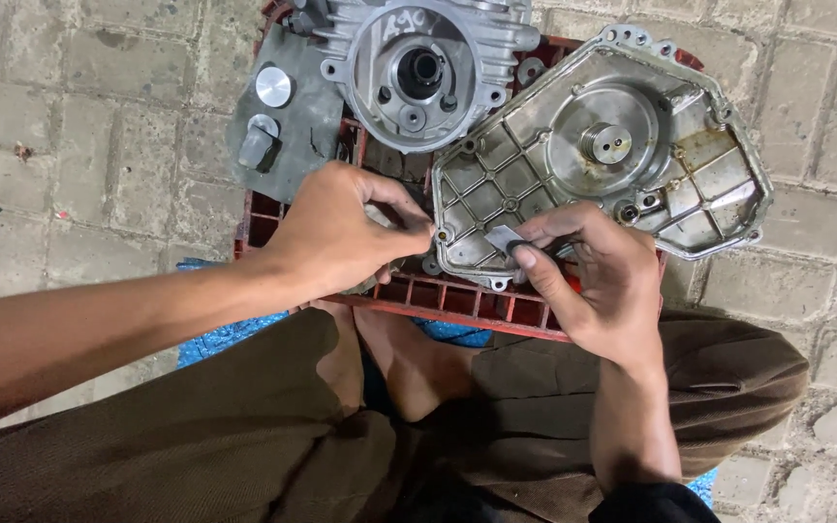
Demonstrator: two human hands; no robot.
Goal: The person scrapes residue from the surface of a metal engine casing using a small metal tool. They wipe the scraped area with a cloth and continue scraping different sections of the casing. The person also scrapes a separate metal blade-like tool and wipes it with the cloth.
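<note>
Paved brick ground (pixel 79 145); person seated, red plastic crate (pixel 457 302) in front of the knees serving as a bench.

On the crate, far side: a finned grey engine casing (pixel 418 68) with a round bore, looked heavy and rigid.

Near side, right: flat cast-metal cover (pixel 598 160), inside face up, ribbed, with a central boss and oily patches. Lay tilted across the crate edge, overhanging to the right. Judged stiff, fairly heavy, slick where oiled; best taken by the bolt-hole rim, both hands.

Left hand (pixel 341 232) rested at the cover's near-left corner, fingertips pressed together there; whether they pinched anything, could not tell.

Right hand (pixel 593 276) pinched a small pale strip (pixel 504 237) between thumb and forefinger, laid against the cover's near rim. Strip looked thin, light, probably flexible and easily creased; held by one end.
</note>
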